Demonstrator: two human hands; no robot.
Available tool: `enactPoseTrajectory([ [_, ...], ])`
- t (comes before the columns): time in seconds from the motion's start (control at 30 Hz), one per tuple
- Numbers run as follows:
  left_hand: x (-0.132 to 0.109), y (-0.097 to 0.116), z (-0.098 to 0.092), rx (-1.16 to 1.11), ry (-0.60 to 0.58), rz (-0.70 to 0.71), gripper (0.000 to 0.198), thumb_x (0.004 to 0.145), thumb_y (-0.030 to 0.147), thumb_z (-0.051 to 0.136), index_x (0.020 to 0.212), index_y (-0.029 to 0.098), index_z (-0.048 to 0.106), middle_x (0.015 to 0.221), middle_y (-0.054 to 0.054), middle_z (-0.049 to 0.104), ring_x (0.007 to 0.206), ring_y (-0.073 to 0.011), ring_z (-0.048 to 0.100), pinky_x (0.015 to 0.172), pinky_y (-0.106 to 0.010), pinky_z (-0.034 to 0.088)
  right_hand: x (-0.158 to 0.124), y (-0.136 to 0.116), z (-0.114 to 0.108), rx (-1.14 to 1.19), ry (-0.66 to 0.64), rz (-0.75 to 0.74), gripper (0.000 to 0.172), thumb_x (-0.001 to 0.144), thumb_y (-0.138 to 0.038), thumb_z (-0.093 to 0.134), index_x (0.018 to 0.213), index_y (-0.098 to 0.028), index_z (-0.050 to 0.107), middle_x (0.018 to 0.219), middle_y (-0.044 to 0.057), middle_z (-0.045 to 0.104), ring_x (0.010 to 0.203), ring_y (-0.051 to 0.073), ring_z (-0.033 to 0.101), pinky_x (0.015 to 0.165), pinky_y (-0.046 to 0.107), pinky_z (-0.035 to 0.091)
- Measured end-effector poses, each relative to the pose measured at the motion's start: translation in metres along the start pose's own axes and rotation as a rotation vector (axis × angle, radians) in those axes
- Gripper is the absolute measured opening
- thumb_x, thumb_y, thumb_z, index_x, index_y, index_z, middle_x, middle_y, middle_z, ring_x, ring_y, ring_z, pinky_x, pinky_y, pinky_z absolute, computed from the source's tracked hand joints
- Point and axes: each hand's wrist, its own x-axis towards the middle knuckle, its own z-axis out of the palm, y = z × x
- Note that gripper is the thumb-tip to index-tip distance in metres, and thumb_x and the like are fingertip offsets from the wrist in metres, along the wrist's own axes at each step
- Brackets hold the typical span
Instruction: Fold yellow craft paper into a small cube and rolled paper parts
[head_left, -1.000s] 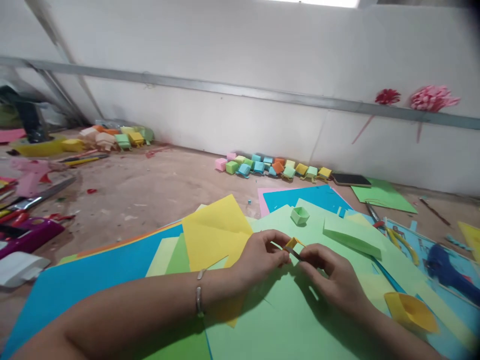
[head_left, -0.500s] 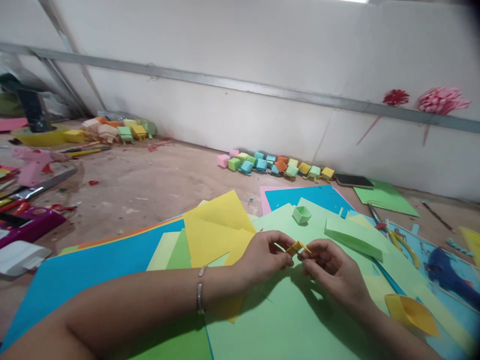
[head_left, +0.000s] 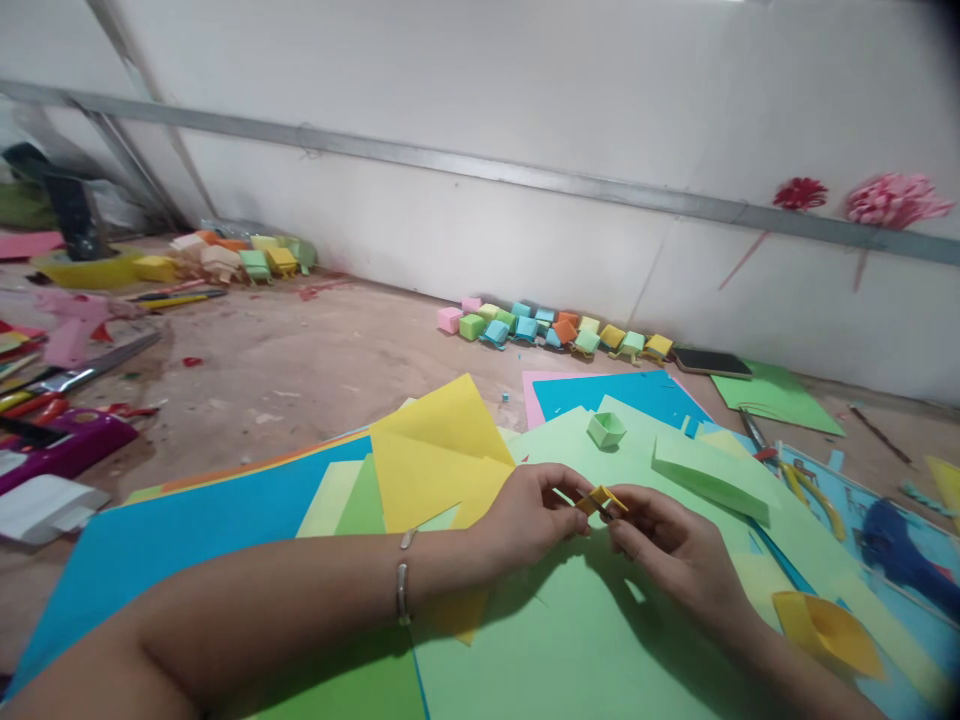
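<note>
A small folded piece of yellow paper (head_left: 600, 497) is pinched between the fingertips of both hands, just above the pale green sheets (head_left: 517, 640). My left hand (head_left: 529, 520) grips its left side, fingers closed and thumb beneath. Its right end is in the closed fingertips of my right hand (head_left: 667, 535). A thin dark line runs along the folded piece; what it is I cannot make out. Behind the hands stands a small open green paper box (head_left: 606, 430). A curved yellow-orange paper piece (head_left: 829, 635) lies near my right forearm.
Yellow sheets (head_left: 435, 440) and blue sheets (head_left: 187, 560) spread to the left. Several small coloured paper cubes (head_left: 525, 328) line the wall, beside a phone (head_left: 711, 362). At right lie yellow-handled scissors (head_left: 806, 490) and a dark blue glue gun (head_left: 900, 545); a pink glue gun (head_left: 75, 320) is far left.
Both hands keep their pinch on the folded yellow paper, with only slight finger movement. The whole view has shifted a little.
</note>
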Motion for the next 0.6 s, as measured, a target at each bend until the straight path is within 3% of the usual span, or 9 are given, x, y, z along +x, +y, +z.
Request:
enactPoseTrajectory([
  [0.27,-0.0016,0.0031,-0.0007,-0.014,-0.038,-0.026,0.018,0.061,0.008,0.071,0.078,0.012,0.069,0.058,-0.002,0.065,0.051,-0.0109,0.058,0.054,-0.024,0.045,0.0013,-0.0041,0.0009,-0.075,0.003,-0.105,0.013,0.083,-0.028,0.065,0.089,-0.019,0.072,0.081,0.006,0.072,0.059,0.015,0.064,0.055,0.026,0.056],
  [0.43,-0.0038,0.0066,0.0001,-0.055,-0.044,-0.057,0.023,0.058,0.007,0.070,0.079,0.013,0.071,0.064,-0.002,0.067,0.053,-0.0100,0.058,0.054,-0.023,0.046,0.0015,-0.0049,-0.0026,-0.202,0.002,-0.252,0.014,0.087,-0.022,0.061,0.092,-0.022,0.073,0.075,0.004,0.069,0.059,0.014,0.063,0.053,0.025,0.052],
  [0.6,-0.0071,0.0096,-0.0004,-0.218,-0.050,-0.135,0.022,0.063,0.026,0.073,0.081,0.012,0.073,0.073,-0.007,0.069,0.067,-0.0151,0.064,0.064,-0.026,0.050,-0.0009,-0.0024,-0.0012,-0.380,0.094,-0.471,0.021,0.088,-0.014,0.058,0.097,-0.024,0.073,0.082,0.005,0.070,0.070,0.016,0.067,0.060,0.025,0.054],
])
